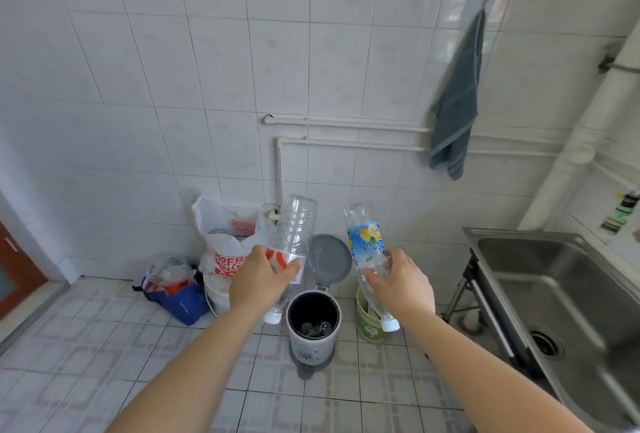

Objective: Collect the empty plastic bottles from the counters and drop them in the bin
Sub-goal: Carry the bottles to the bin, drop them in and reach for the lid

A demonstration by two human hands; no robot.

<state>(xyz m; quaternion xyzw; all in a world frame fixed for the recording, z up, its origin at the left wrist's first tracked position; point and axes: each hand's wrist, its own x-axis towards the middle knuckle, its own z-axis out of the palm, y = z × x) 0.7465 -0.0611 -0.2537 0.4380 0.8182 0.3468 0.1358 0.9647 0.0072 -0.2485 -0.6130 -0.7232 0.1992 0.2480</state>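
My left hand (258, 280) grips a clear plastic bottle with a red and white label (294, 231), held upside down with its white cap pointing at the floor. My right hand (403, 282) holds a second clear bottle with a blue and yellow label (367, 242), also cap down. Both bottles hang just above and to either side of a small round bin (313, 335) on the floor. Its grey lid (329, 257) stands open, and some dark items lie at the bottom.
A steel sink (561, 297) stands at the right. White plastic bags (225, 235) on a white bucket and a blue bag (176, 294) sit left of the bin. A green jar (369, 327) stands right of it. A grey towel (457, 100) hangs on the tiled wall.
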